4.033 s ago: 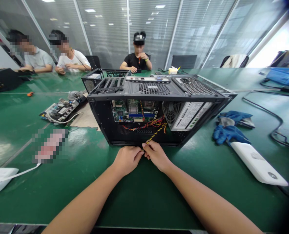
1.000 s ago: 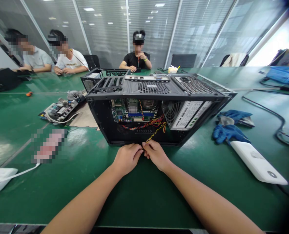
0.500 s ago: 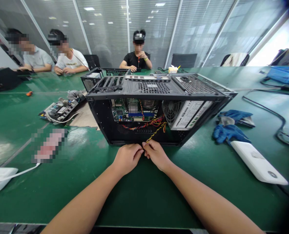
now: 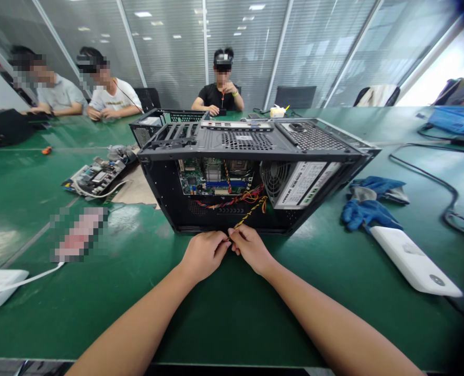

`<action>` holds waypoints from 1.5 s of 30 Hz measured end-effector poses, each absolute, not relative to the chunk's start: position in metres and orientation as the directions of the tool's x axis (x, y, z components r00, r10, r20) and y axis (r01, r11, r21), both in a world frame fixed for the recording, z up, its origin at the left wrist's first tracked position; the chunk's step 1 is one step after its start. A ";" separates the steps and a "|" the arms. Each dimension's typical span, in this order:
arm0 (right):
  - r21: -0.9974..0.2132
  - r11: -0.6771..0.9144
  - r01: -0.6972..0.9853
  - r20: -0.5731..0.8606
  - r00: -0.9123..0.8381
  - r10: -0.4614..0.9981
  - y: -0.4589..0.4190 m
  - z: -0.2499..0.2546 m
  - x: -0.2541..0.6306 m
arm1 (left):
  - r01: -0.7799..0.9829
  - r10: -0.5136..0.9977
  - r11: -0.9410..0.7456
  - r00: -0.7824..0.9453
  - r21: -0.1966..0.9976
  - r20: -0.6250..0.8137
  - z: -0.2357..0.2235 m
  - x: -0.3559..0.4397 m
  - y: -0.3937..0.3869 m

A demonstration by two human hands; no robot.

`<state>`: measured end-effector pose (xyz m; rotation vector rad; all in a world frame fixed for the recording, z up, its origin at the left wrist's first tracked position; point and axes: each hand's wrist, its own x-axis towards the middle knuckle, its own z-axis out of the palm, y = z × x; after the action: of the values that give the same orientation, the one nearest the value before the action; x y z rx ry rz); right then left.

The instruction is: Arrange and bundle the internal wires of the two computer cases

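Yellow-and-black cable, its wires twisted tightly around each other so the two colors alternate in slanting stripes like a thin rope. The stretch in view is slim and nearly straight, slanting down toward the wearer, with bright yellow standing out against the dark interior behind it. At its upper end it bends into a small loose loop of yellow and reddish wires, just below the fan grille of the power supply. Its lower end passes over the bottom edge of the open computer case and disappears among the fingers, so the tip is hidden.

The right hand pinches the cable between thumb and forefinger, just outside the case. The left hand is drawn in narrow, its fingertips meeting the right's around the short bit of wire showing there. Both are low over the green tabletop.

Inside the case, a bundle of red and mixed-color wires lies to the left of the loop, below a green motherboard with a blue slot. The power supply carries a large white label with dark print.
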<state>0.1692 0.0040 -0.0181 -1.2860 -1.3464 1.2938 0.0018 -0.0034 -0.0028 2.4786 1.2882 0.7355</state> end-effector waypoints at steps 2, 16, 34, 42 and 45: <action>-0.991 -0.067 0.114 -0.080 -0.112 0.991 0.004 -0.019 0.169 | 0.691 0.819 -0.574 0.486 0.439 0.306 -0.002 0.002 -0.003; -0.991 -0.069 0.111 -0.082 -0.111 0.990 0.006 -0.024 0.169 | 0.709 0.816 -0.574 0.539 0.410 0.210 0.000 0.003 -0.003; -0.993 -0.056 0.107 -0.068 -0.114 0.991 0.005 -0.021 0.169 | 0.710 0.809 -0.574 0.570 0.408 0.146 -0.003 0.003 -0.003; -0.992 -0.063 0.106 -0.075 -0.113 0.991 0.005 -0.020 0.169 | 0.717 0.811 -0.569 0.572 0.403 0.127 -0.001 0.004 -0.003; -0.993 -0.061 0.105 -0.073 -0.117 0.991 0.005 -0.021 0.169 | 0.717 0.809 -0.572 0.573 0.399 0.129 -0.001 0.004 -0.003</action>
<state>0.1691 0.0053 -0.0213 -1.2749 -1.3419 1.2991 0.0035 -0.0029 -0.0015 2.5057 1.2527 0.4305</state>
